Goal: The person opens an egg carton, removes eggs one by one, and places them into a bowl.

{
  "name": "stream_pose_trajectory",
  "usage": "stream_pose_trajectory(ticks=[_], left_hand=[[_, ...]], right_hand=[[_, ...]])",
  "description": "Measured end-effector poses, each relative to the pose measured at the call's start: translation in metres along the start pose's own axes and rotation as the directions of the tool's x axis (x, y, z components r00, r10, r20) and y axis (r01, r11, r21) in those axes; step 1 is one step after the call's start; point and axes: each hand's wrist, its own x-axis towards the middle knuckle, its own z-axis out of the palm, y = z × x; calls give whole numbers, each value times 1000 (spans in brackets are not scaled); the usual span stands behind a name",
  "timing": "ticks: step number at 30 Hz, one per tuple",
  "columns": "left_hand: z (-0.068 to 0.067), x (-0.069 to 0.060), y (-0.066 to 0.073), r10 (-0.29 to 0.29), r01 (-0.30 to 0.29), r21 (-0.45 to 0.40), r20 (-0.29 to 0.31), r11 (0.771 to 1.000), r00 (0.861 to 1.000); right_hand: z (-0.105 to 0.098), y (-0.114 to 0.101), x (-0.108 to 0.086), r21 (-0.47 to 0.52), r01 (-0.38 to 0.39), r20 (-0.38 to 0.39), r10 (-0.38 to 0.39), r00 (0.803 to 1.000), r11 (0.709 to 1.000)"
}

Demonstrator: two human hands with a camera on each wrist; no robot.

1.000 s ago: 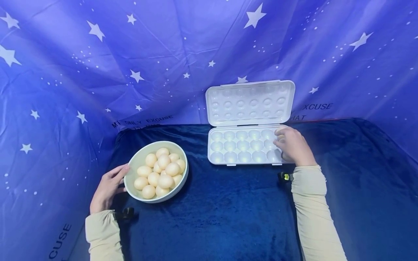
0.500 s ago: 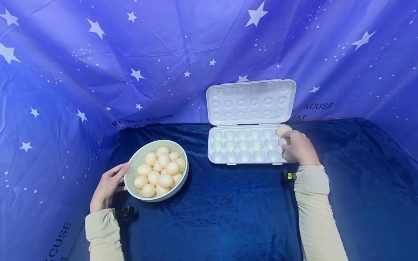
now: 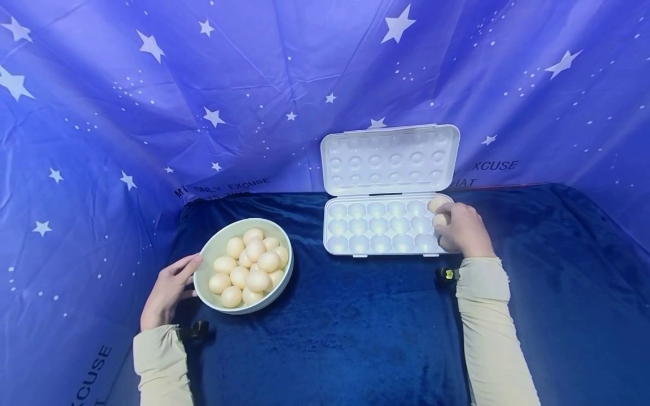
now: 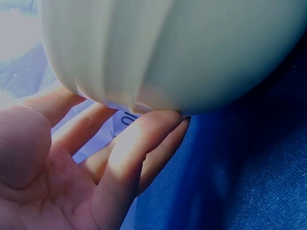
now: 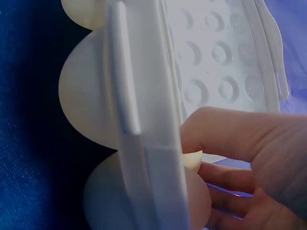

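Observation:
My left hand (image 3: 166, 290) holds the left side of a pale green bowl (image 3: 276, 296), one digit at the rim and other fingers lower down. Inside is a heap of cream eggs (image 3: 238, 276). In the left wrist view, bent fingers (image 4: 129, 158) touch the outside of the bowl (image 4: 201, 52). My right hand (image 3: 466, 228) is at the right end of an open white egg tray (image 3: 386, 253). It grips an egg (image 5: 197, 199) at the front cup, partly hidden by the hand. Behind it, two eggs (image 3: 438, 204) sit in the same end column.
Several bare cups (image 3: 380, 225) fill the rest of the tray. Its dimpled lid (image 3: 391, 158) stands upright at the back, against the starry blue curtain (image 3: 284, 67). Dark blue velvet cloth (image 3: 325, 327) covers the table.
My right hand has drawn back from over the tray's rear cups to the front right cup, uncovering the rear eggs. Over the last half second it barely moved. The left hand and bowl stay put.

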Motion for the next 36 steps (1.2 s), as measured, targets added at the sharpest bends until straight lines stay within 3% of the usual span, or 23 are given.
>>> stream_pose_trajectory(ticks=[6,11,19,28,36], left_hand=[[0,-2,-2,2,-2,-5,-3,1000,1000],[-1,-3,-3,7,-7,-15,-3,1000,1000],[0,-1,-3,28,-29,-6,-3,1000,1000],[1,-1,-3,35,-35,-3,3,999,999],[2,0,0,27,-27,-15,3,1000,1000]], right_hand=[[0,-4,-5,78,-9,-68,14,998,997],[-1,-17,-7,113,98,-184,-76,980,989],[-5,-44,-9,140,204,-281,-159,946,969],[2,-70,-6,127,325,-344,-265,901,937],[13,-119,-5,164,442,-341,-370,864,882]])
